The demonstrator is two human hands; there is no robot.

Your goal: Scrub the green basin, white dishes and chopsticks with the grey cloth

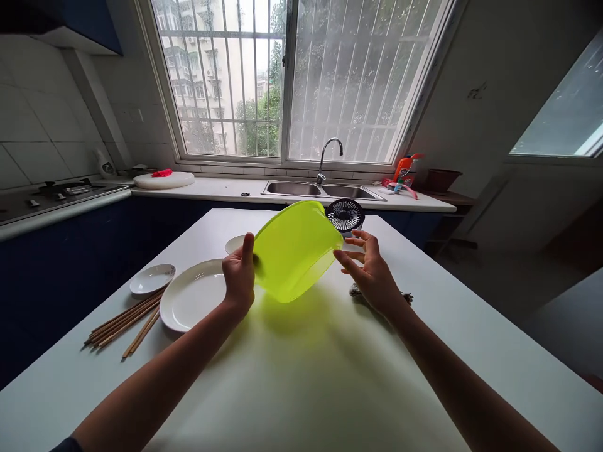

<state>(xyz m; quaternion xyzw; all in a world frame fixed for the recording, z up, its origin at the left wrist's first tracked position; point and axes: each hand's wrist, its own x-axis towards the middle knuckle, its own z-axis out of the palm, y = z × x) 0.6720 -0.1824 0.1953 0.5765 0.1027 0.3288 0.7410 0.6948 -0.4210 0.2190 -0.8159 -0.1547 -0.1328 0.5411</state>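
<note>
My left hand grips the near left rim of a bright yellow-green plastic basin, thumb up on its outside. The basin is lifted off the white table and tilted, its bottom facing me. My right hand is at the basin's right edge, fingers spread and only the fingertips near or touching it. A small grey cloth lies on the table just behind my right hand.
A large white plate, a small dish and several wooden chopsticks lie at the table's left. A black fan stands behind the basin. Beyond are a sink with a tap, a stove and a window.
</note>
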